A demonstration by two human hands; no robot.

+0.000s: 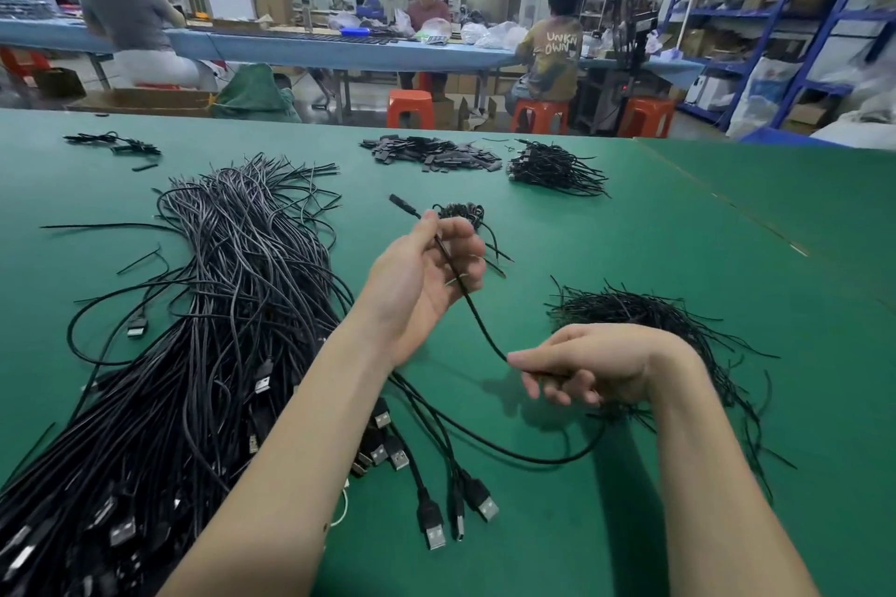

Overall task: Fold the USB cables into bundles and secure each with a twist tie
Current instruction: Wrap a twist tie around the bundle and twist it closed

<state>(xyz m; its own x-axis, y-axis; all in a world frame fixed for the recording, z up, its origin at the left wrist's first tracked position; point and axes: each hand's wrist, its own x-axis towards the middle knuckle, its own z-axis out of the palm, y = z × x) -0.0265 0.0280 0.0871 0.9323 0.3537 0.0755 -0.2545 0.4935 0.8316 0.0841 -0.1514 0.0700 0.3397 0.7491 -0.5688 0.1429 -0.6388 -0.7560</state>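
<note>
One black USB cable [477, 320] runs between my hands above the green table [679, 233]. My left hand [426, 276] is raised, palm toward me, and pinches the cable near its small plug end, which sticks out up and left. My right hand [586, 366] grips the same cable lower down, fingers curled round it; the cable's loose part loops over the table below. A heap of black twist ties [645, 310] lies right behind my right hand. A large pile of loose USB cables [208, 330] covers the left of the table.
A tied bundle [465, 213] lies just beyond my left hand. Further back are a pile of small flat black pieces [431, 153], a stack of bundled cables [552, 170] and some stray cables [116, 143]. Several people sit at a blue table [310, 49] beyond.
</note>
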